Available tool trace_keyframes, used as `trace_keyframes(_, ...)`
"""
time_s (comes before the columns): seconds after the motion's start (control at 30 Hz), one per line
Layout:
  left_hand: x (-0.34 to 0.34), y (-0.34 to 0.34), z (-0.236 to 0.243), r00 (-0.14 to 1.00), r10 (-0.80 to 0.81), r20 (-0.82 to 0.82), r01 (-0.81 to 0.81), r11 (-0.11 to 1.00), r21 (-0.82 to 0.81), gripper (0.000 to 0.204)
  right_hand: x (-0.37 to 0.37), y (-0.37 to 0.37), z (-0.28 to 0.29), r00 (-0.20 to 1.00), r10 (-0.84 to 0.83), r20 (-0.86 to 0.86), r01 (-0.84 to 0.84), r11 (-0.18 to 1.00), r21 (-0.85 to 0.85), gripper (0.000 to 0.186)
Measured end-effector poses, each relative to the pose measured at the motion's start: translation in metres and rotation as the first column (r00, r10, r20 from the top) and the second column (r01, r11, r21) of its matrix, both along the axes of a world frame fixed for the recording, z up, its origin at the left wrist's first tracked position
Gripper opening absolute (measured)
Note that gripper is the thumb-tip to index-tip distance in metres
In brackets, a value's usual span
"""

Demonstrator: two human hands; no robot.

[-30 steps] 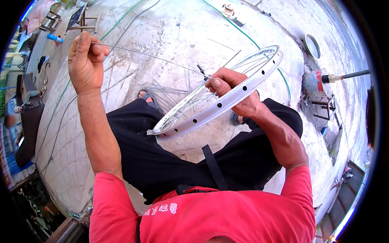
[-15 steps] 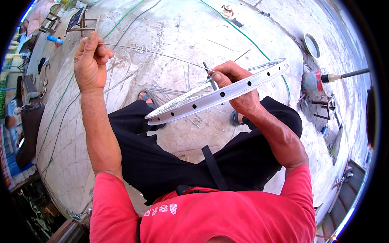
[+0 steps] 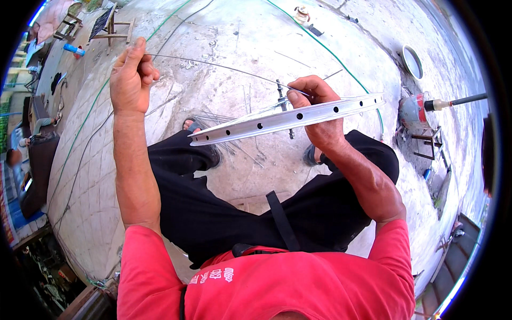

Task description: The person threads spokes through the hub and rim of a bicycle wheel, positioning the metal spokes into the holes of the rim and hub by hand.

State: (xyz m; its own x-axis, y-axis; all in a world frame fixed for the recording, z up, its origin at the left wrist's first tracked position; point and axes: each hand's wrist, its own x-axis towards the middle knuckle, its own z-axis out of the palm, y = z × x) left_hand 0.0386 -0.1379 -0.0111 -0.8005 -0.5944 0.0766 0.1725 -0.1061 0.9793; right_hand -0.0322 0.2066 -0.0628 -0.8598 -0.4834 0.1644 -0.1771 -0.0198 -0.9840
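A silver bicycle wheel rim (image 3: pixel 280 119) with black holes hangs tilted, almost edge-on, above my knees. My right hand (image 3: pixel 326 130) grips it on the right side, thumb and fingers closed over its upper edge. A hub with a threaded axle (image 3: pixel 281 93) stands inside the rim. Raised at the left, my left hand (image 3: pixel 131 85) pinches one end of a long thin spoke (image 3: pixel 213 65). That spoke, slightly bowed, runs across to the thumb and fingers of my right hand. Whether the right fingers pinch it too, I cannot tell.
Loose spokes (image 3: pixel 250 157) lie on the concrete between my sandaled feet. A green hose (image 3: pixel 349 71) crosses the floor beyond. To the right are a bucket (image 3: pixel 412 117), a round basin (image 3: pixel 412 62) and a small stool (image 3: pixel 426 140). Another stool (image 3: pixel 111 33) stands far left.
My left hand has shifted right and slightly up with the spoke. The rim has turned more edge-on and levelled, and my right hand has moved slightly right.
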Motion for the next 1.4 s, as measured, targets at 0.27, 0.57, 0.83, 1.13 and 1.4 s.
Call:
trace_keyframes(0.27, -0.001, 0.006, -0.002, 0.998, 0.030, 0.056, -0.031, 0.999, 0.018, 0.030, 0.000, 0.001, 0.000, 0.999, 0.033, -0.016, -0.031, 0.997, 0.070, 0.016)
trace_keyframes(0.57, -0.002, 0.008, 0.000, 0.992, 0.052, 0.118, -0.055, 0.998, 0.019, 0.032, 0.002, 0.001, 0.005, 0.999, 0.041, 0.003, -0.041, 0.998, 0.047, 0.020)
trace_keyframes(0.83, -0.004, 0.012, -0.011, 0.992, -0.043, 0.117, 0.033, 0.996, 0.086, 0.029, 0.000, 0.007, 0.002, 0.996, 0.074, 0.049, -0.077, 0.996, 0.054, 0.037)
trace_keyframes(1.13, -0.010, -0.028, -0.055, 0.938, 0.156, 0.309, -0.157, 0.987, -0.019, 0.024, -0.001, 0.012, -0.002, 0.982, 0.188, 0.005, -0.189, 0.982, 0.026, 0.020)
trace_keyframes(1.4, 0.036, 0.018, -0.218, 0.465, -0.020, 0.885, 0.444, 0.870, -0.214, 0.023, 0.000, 0.027, 0.011, 0.896, 0.414, 0.158, -0.436, 0.888, 0.148, 0.025)
